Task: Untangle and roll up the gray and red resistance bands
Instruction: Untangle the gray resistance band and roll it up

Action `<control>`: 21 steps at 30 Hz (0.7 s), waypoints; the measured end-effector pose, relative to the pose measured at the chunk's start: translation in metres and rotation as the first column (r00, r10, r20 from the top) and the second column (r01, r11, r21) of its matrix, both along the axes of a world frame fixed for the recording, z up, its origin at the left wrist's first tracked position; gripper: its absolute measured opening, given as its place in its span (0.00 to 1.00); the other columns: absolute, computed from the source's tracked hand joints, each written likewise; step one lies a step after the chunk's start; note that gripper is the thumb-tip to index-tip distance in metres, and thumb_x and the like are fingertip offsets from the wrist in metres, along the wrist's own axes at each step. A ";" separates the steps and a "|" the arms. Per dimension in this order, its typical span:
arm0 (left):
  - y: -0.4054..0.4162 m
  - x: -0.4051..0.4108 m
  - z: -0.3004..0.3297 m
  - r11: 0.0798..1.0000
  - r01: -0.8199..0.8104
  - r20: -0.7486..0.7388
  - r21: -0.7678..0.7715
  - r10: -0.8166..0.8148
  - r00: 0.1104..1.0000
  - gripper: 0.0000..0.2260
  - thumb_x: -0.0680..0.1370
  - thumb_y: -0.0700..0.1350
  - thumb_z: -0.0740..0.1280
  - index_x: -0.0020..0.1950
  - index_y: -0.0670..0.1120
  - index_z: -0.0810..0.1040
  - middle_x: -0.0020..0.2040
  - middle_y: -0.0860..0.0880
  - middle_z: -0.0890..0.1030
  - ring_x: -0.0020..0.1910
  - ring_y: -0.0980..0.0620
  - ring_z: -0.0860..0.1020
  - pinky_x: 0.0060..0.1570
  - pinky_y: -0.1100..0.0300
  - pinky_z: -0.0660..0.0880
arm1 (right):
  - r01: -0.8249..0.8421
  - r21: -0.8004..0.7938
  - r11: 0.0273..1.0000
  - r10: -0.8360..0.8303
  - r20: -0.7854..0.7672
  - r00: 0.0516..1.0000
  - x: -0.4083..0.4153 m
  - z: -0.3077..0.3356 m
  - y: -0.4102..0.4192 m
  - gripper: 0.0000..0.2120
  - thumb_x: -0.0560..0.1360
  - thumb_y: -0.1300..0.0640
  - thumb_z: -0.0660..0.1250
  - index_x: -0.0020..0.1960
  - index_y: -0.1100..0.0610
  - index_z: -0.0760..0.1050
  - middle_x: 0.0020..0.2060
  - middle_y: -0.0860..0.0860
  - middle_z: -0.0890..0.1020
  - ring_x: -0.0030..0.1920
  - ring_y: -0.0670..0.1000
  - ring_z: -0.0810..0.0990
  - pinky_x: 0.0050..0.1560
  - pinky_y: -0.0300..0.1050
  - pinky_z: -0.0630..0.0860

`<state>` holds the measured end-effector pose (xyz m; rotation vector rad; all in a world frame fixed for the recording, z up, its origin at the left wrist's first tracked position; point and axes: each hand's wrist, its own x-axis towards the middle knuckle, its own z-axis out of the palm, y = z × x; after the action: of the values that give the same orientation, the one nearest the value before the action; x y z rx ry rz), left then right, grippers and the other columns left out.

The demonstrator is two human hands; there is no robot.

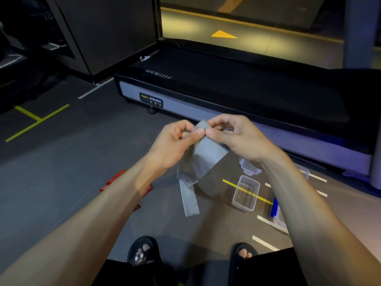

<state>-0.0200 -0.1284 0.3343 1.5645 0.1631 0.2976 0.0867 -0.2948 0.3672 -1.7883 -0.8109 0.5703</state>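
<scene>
The gray resistance band (203, 155) hangs in front of me, held at its top end by both hands. My left hand (175, 141) pinches the band's upper edge between thumb and fingers. My right hand (237, 135) pinches the same end right beside it, thumbs almost touching. The band drops down in a wide strip, twists near the bottom, and its narrow tail ends over the floor. The red resistance band (114, 180) lies on the floor at the left, mostly hidden behind my left forearm.
A black treadmill (226, 87) with a gray side rail runs across the floor ahead. A clear plastic box (245, 193) and its lid (248, 167) sit on the floor at the right, with a blue-edged bin (277, 213) beside them. My sandaled feet are below.
</scene>
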 end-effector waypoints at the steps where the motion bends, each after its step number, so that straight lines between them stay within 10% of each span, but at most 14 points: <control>1: 0.001 -0.001 0.000 1.000 0.007 0.001 -0.004 -0.007 1.000 0.09 0.78 0.49 0.72 0.43 0.46 0.78 0.36 0.39 0.75 0.35 0.45 0.68 0.33 0.58 0.65 | 0.013 0.014 1.000 -0.013 -0.016 1.000 0.000 0.000 0.000 0.09 0.78 0.53 0.74 0.56 0.54 0.82 0.46 0.55 0.82 0.45 0.52 0.78 0.52 0.51 0.75; 5: 0.003 -0.001 -0.003 0.999 0.032 -0.005 0.030 -0.032 0.999 0.08 0.82 0.38 0.66 0.43 0.43 0.75 0.24 0.58 0.73 0.25 0.63 0.67 0.29 0.70 0.65 | 0.052 0.023 0.998 -0.052 -0.004 0.999 0.000 0.002 0.000 0.10 0.78 0.53 0.73 0.58 0.54 0.80 0.44 0.57 0.84 0.44 0.53 0.79 0.50 0.52 0.75; 17: 0.006 -0.001 -0.001 0.999 -0.008 -0.056 0.044 0.011 0.998 0.10 0.73 0.52 0.72 0.39 0.47 0.80 0.27 0.56 0.74 0.29 0.59 0.70 0.34 0.63 0.69 | -0.003 -0.055 0.998 0.005 0.036 0.999 -0.003 0.001 0.000 0.07 0.82 0.49 0.66 0.56 0.50 0.81 0.48 0.64 0.84 0.44 0.52 0.78 0.49 0.52 0.73; 21: 0.006 -0.002 -0.003 0.997 -0.032 -0.041 0.073 0.035 0.999 0.11 0.72 0.53 0.74 0.37 0.47 0.79 0.26 0.53 0.68 0.30 0.54 0.62 0.31 0.61 0.61 | -0.057 -0.070 0.996 0.055 -0.033 0.998 -0.005 0.002 -0.003 0.09 0.79 0.51 0.72 0.58 0.51 0.80 0.46 0.52 0.85 0.46 0.45 0.81 0.54 0.46 0.76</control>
<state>-0.0216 -0.1225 0.3309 1.6413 0.2136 0.2993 0.0813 -0.2974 0.3690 -1.8217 -0.8307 0.6696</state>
